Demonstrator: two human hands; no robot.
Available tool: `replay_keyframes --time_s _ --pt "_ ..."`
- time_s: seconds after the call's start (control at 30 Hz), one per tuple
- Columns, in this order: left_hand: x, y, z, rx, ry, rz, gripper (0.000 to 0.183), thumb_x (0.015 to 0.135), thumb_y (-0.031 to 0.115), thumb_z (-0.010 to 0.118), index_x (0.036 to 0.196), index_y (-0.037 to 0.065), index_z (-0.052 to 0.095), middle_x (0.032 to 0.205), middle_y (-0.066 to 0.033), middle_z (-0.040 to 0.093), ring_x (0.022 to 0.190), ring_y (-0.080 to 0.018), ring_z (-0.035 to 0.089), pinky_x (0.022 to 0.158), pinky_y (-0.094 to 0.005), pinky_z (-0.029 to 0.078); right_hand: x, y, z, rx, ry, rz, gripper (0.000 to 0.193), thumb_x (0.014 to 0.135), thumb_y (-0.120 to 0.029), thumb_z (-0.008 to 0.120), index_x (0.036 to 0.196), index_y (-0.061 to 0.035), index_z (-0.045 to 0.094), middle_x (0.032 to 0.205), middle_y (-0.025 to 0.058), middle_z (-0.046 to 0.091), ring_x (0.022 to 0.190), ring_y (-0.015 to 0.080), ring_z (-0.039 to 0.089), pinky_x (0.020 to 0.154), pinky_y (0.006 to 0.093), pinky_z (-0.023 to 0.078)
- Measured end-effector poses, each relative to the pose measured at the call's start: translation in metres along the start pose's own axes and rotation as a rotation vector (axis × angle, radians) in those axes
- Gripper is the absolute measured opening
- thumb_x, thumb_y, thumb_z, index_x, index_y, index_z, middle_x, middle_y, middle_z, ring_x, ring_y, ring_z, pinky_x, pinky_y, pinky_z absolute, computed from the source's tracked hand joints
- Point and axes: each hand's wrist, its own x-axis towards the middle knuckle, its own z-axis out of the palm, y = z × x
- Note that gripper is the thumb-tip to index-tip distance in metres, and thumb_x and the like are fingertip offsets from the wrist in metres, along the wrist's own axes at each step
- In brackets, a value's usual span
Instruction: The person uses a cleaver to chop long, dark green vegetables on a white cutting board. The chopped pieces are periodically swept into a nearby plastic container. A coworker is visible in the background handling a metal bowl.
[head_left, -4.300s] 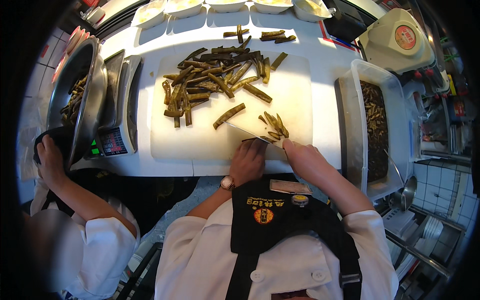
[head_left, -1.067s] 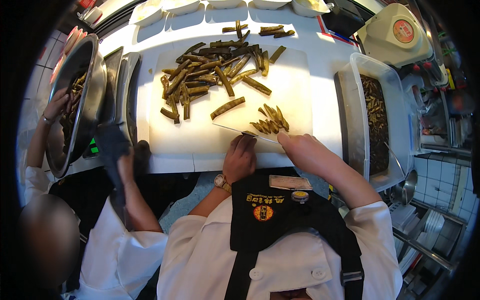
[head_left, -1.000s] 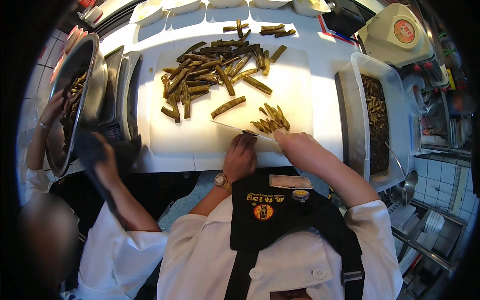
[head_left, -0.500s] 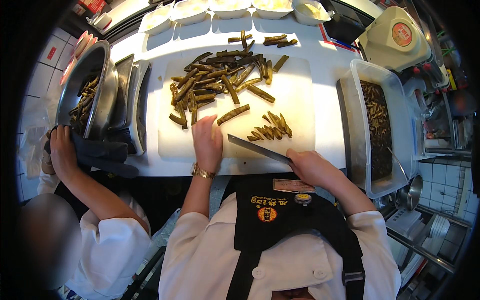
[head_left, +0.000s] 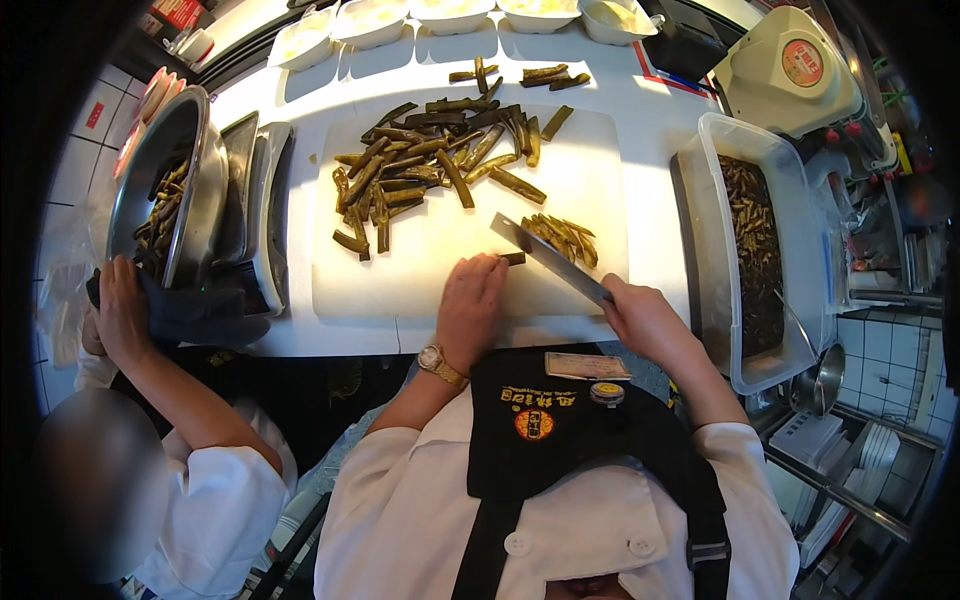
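Observation:
My right hand (head_left: 648, 318) grips a kitchen knife (head_left: 552, 256), its blade slanting up and left over the white cutting board (head_left: 400, 290). My left hand (head_left: 472, 305), with a gold watch at the wrist, presses its fingers together on a dark green-brown pickled vegetable strip (head_left: 513, 258). Only the strip's right end shows, close to the blade; the rest is under the fingers. Beyond the blade, to its right, lie thin cut slices (head_left: 565, 238) in a small heap. A larger pile of uncut strips (head_left: 420, 150) covers the board's far left part.
At left, another person's hand (head_left: 122, 310) is by a metal bowl (head_left: 205, 190) of strips, near a dark cloth (head_left: 205, 310). A clear plastic tub (head_left: 715, 250) of dark cut pieces stands right. White containers (head_left: 370, 28) line the back; a beige machine (head_left: 785, 75) stands back right.
My left hand has moved right and now holds down the loose strip that lay before the pile. The knife has moved up and right, its blade now beside the slices.

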Motion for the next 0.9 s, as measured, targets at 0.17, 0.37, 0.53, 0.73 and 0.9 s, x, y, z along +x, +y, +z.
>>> replay_keyframes --time_s 0.17,0.37,0.53,0.73,0.9 --pt "-0.005 0.009 0.02 -0.022 -0.06 -0.052 0.042 0.084 0.013 0.061 0.125 0.002 0.057 0.126 -0.0142 0.052 0.122 -0.0308 0.048 0.104 -0.0456 0.039 0.018 -0.015 0.006 -0.116 0.02 -0.105 0.009 0.086 -0.005 0.051 0.093 -0.0028 0.046 0.078 0.0213 0.063 0.071 0.0422 0.063 0.063 0.0501 0.051" --pt "-0.006 0.009 0.023 -0.021 -0.01 -0.024 0.041 0.083 0.017 0.063 0.121 0.001 0.059 0.124 -0.0143 0.051 0.118 -0.033 0.048 0.103 -0.0457 0.04 0.026 -0.031 -0.002 -0.266 -0.048 -0.118 0.009 0.085 -0.001 0.05 0.093 -0.0014 0.046 0.077 0.0205 0.063 0.072 0.0404 0.065 0.062 0.049 0.052" --pt "-0.003 0.011 0.02 -0.024 -0.036 -0.055 0.041 0.083 0.017 0.063 0.121 0.001 0.059 0.123 -0.0136 0.052 0.116 -0.0318 0.049 0.102 -0.0451 0.039 0.043 -0.032 0.014 -0.217 0.0 -0.119 0.008 0.086 -0.002 0.048 0.093 -0.0006 0.046 0.077 0.0203 0.063 0.074 0.0409 0.065 0.065 0.0489 0.053" --pt "-0.004 0.013 0.011 -0.029 -0.028 -0.122 0.043 0.082 0.015 0.063 0.123 0.004 0.058 0.123 -0.0114 0.054 0.116 -0.0309 0.049 0.099 -0.0434 0.04 0.043 -0.024 0.013 -0.12 -0.039 -0.025 0.007 0.088 -0.006 0.048 0.093 -0.0015 0.045 0.08 0.023 0.063 0.074 0.0429 0.063 0.065 0.0497 0.051" --pt "-0.006 0.012 0.01 -0.045 -0.003 -0.133 0.044 0.081 0.014 0.064 0.123 0.004 0.057 0.123 -0.0116 0.054 0.115 -0.0312 0.05 0.098 -0.0437 0.041 0.036 -0.036 -0.002 -0.209 -0.097 -0.112 0.007 0.087 -0.002 0.046 0.094 -0.0003 0.046 0.08 0.0235 0.064 0.077 0.0432 0.064 0.066 0.0498 0.052"
